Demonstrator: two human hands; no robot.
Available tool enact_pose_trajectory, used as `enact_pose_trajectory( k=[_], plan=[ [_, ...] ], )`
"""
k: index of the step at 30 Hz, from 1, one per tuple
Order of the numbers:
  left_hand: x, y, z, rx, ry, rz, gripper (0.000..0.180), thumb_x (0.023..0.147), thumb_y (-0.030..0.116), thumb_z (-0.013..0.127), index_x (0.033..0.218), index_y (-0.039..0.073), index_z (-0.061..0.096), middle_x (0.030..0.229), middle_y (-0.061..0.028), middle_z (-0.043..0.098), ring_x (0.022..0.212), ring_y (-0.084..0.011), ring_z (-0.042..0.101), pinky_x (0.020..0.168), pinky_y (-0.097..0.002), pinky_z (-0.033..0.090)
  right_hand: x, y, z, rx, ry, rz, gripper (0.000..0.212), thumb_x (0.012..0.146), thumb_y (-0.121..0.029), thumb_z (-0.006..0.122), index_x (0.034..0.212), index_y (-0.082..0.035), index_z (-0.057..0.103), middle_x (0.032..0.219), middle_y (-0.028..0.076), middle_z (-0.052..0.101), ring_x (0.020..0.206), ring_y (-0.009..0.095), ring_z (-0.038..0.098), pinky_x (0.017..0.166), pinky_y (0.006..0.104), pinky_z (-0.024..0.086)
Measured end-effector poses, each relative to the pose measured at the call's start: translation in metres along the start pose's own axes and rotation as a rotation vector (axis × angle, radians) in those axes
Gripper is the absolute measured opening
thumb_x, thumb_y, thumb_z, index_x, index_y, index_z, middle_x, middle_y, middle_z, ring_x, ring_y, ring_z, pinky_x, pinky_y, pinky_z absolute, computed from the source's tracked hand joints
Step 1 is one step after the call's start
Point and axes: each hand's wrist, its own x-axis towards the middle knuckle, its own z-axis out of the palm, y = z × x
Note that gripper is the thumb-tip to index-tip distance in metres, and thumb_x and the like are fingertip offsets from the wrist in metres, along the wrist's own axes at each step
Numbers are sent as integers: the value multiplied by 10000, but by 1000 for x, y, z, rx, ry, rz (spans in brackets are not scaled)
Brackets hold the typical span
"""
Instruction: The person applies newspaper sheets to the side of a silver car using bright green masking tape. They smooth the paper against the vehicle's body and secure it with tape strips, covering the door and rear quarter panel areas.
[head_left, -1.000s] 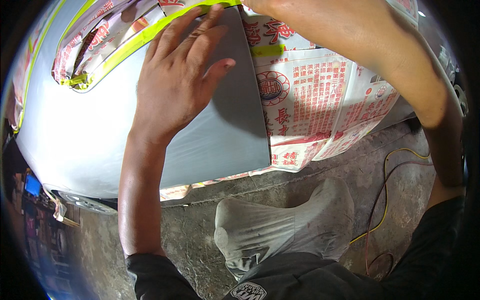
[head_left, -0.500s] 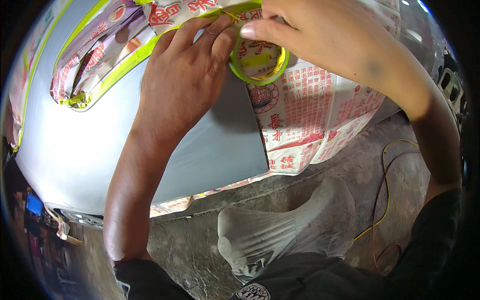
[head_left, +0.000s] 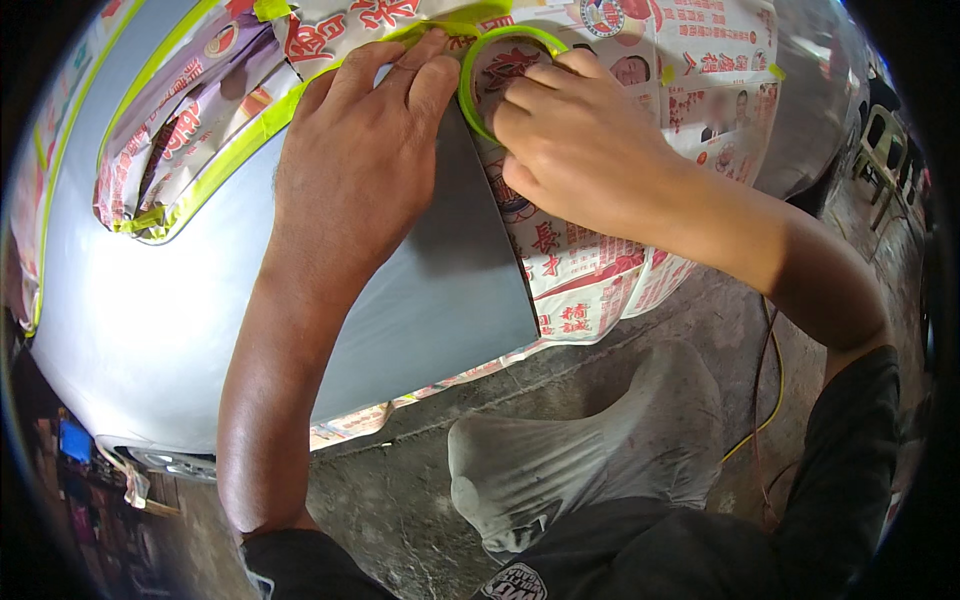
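My right hand [head_left: 595,145] grips the lower right rim of a roll of yellow-green masking tape [head_left: 467,85], which lies against printed paper on a vehicle body. My left hand [head_left: 355,165] rests beside the roll with its fingers stretched along a taped edge, and holds nothing; its fingertips touch the tape. Below it curves a smooth grey body panel [head_left: 400,310]. Red-printed masking paper [head_left: 575,265] covers the area to the right, meeting the grey panel in a straight line. A yellow-green tape strip [head_left: 235,145] borders the papered opening at the upper left.
My grey-trousered leg [head_left: 590,450] is on the concrete floor [head_left: 375,510] below the vehicle. A yellow hose [head_left: 770,410] runs along the floor at right. A pale plastic chair [head_left: 882,145] stands at the far right, and a blue object [head_left: 75,440] at the lower left.
My right hand has swung down and to the right, from above the tape roll to its lower right rim. The roll has shifted slightly upward. My left hand stays nearly in place.
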Motion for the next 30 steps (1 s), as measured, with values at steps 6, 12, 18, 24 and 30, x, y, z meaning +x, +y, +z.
enact_pose_trajectory(
  k=[6, 12, 18, 24, 30],
  plan=[
    [0, 5, -2, 20, -13, -30, 225, 941, 119, 574, 1159, 88, 618, 1338, -51, 691, 1257, -249, 596, 984, -430, 518, 14, 6, -53, 111, -66, 214, 285, 941, -260, 692, 1079, -16, 640, 880, 184, 730, 867, 388, 705, 776, 483, 539],
    [-2, 6, -1, 46, -25, -22, 234, 933, 109, 587, 1164, 90, 621, 1335, -58, 690, 1281, -254, 578, 1010, -431, 502, 39, 17, -83, 9, -197, 221, 237, 958, -155, 586, 858, 58, 615, 659, 165, 627, 600, 281, 654, 563, 412, 523],
    [-3, 9, -1, 12, -41, -43, 267, 910, 88, 613, 1177, 84, 623, 1340, -56, 688, 1278, -257, 575, 1029, -427, 487, 48, 26, -86, -258, -470, 72, 190, 899, -97, 598, 822, 66, 655, 637, 127, 614, 497, 168, 572, 466, 338, 485],
    [7, 17, -3, 18, -64, -56, 386, 896, 116, 653, 1278, 92, 600, 1381, -45, 665, 1300, -252, 555, 1057, -435, 466, -59, 136, -71, -250, 0, -61, 232, 936, -206, 662, 1023, 7, 637, 817, 183, 689, 785, 358, 676, 691, 461, 536],
    [-5, 29, 18, 97, -145, -89, 801, 855, 408, 774, 1517, 81, 462, 1582, -54, 485, 1495, -242, 396, 1270, -465, 232, -135, 11, -71, 354, -800, 616, 237, 878, -232, 660, 1047, -67, 640, 826, 208, 702, 790, 422, 701, 735, 520, 550]
  ],
)
